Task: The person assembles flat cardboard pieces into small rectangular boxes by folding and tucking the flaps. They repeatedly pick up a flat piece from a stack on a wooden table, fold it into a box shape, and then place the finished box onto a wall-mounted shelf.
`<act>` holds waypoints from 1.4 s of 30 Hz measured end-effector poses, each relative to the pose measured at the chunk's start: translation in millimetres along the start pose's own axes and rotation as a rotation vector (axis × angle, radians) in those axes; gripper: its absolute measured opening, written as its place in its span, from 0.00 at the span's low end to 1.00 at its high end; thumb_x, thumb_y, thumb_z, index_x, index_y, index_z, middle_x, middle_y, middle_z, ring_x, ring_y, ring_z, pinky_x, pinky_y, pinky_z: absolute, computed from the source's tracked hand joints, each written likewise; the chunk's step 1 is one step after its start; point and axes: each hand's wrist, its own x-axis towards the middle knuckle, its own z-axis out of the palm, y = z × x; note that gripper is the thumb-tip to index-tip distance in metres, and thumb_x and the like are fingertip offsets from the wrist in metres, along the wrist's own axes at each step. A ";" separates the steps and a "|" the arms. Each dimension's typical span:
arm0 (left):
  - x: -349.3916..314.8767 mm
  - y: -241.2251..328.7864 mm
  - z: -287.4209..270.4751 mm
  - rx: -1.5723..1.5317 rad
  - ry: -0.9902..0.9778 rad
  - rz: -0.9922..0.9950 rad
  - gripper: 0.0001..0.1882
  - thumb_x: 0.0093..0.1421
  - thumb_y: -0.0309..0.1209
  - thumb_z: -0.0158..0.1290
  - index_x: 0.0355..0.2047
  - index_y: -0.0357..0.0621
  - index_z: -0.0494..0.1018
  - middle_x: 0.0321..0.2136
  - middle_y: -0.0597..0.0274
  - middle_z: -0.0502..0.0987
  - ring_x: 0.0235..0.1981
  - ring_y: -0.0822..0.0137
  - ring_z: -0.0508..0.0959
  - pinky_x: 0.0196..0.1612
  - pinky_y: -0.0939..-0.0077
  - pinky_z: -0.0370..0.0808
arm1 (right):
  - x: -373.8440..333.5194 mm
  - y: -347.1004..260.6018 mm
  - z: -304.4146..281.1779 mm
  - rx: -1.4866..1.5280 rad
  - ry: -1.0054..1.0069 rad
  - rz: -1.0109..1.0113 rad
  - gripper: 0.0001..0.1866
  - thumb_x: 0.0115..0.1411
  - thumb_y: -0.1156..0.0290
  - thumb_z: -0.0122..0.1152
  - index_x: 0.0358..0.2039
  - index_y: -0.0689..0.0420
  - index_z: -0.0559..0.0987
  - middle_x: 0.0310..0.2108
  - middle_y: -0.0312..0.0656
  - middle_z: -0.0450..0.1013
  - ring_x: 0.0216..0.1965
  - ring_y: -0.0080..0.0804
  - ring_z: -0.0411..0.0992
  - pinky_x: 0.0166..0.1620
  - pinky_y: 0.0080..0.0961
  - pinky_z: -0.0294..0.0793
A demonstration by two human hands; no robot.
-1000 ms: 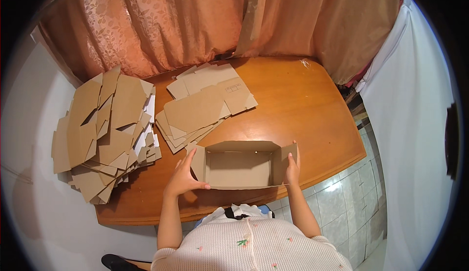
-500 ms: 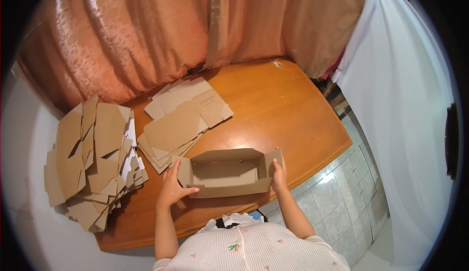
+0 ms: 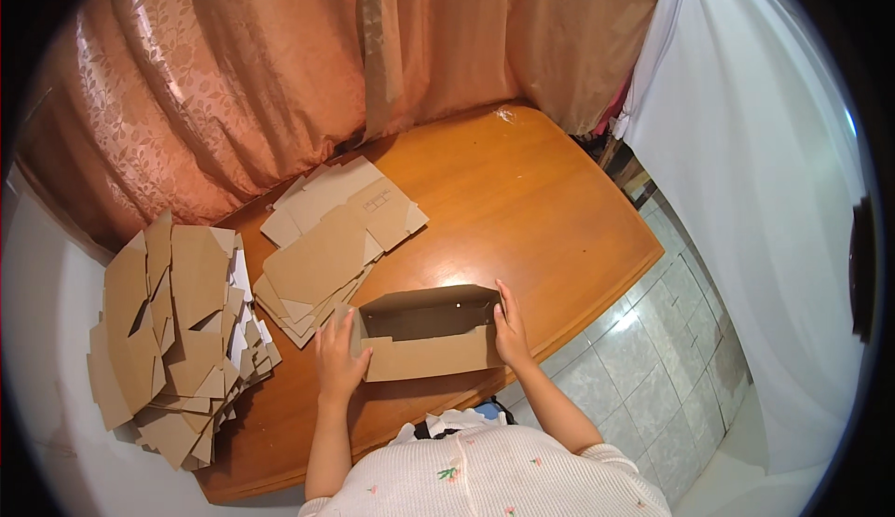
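An open-topped brown cardboard box (image 3: 431, 357) stands near the front edge of the wooden table, its front wall facing me and its inside in shadow. My left hand (image 3: 339, 357) is pressed to its left end, the fingers along the end panel and the thumb by the front corner. At the opposite end, my right hand (image 3: 512, 332) lies against the right panel with the fingers pointing up. Between them, both palms hold the box. A small bright hole shows in its back wall. The box's floor is hidden.
A small pile of flat cardboard blanks (image 3: 322, 254) lies just beyond the box to the left. Farther left is a taller, untidy stack of folded cardboard (image 3: 200, 284). Orange curtains (image 3: 233, 79) hang behind the table (image 3: 522, 200); a white cloth (image 3: 727, 163) hangs at right above tiled floor.
The box has tilted so that its front wall shows more and its floor no longer shows. Its spread end panels now stand more upright under my hands. The whole view has shifted slightly.
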 end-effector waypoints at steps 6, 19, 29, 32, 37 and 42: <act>-1.7 11.3 15.5 -0.146 0.045 0.147 0.36 0.46 0.21 0.59 0.58 0.48 0.63 0.57 0.45 0.63 0.57 0.47 0.65 0.57 0.58 0.65 | 0.5 2.4 6.1 -0.045 0.005 0.008 0.21 0.66 0.66 0.41 0.57 0.63 0.63 0.58 0.50 0.61 0.61 0.44 0.56 0.63 0.33 0.51; -4.4 2.0 50.4 -0.078 -0.195 0.284 0.17 0.60 0.30 0.48 0.50 0.46 0.72 0.54 0.58 0.70 0.58 0.58 0.67 0.59 0.50 0.59 | 0.8 -0.9 5.7 -0.117 -0.053 0.011 0.24 0.67 0.67 0.39 0.61 0.64 0.59 0.62 0.49 0.57 0.64 0.41 0.52 0.65 0.31 0.48; 2.0 7.3 55.3 0.111 -0.295 0.264 0.19 0.63 0.38 0.43 0.50 0.46 0.71 0.56 0.58 0.68 0.61 0.61 0.62 0.62 0.47 0.51 | 1.0 1.8 7.8 -0.116 -0.033 -0.034 0.23 0.66 0.65 0.41 0.59 0.61 0.62 0.59 0.50 0.59 0.61 0.45 0.55 0.63 0.35 0.50; 5.2 5.2 58.2 0.144 -0.328 0.255 0.16 0.63 0.39 0.43 0.47 0.47 0.72 0.57 0.58 0.66 0.62 0.60 0.60 0.62 0.42 0.48 | 1.3 -4.2 8.7 -0.173 -0.072 -0.017 0.22 0.67 0.67 0.41 0.59 0.62 0.61 0.60 0.50 0.58 0.63 0.43 0.54 0.64 0.33 0.49; 17.0 15.1 45.8 -0.023 -0.401 0.204 0.11 0.62 0.39 0.45 0.36 0.48 0.73 0.57 0.58 0.66 0.62 0.56 0.59 0.61 0.34 0.44 | -2.1 -10.0 9.7 -0.268 -0.102 -0.070 0.24 0.64 0.65 0.45 0.59 0.59 0.61 0.59 0.53 0.57 0.61 0.49 0.54 0.63 0.38 0.50; 15.8 14.3 43.7 -0.071 -0.398 0.198 0.10 0.61 0.38 0.48 0.36 0.47 0.72 0.56 0.57 0.66 0.63 0.54 0.58 0.61 0.34 0.42 | -1.2 -16.5 6.3 -0.276 -0.166 -0.064 0.27 0.61 0.62 0.49 0.59 0.58 0.62 0.59 0.55 0.55 0.61 0.50 0.52 0.63 0.40 0.49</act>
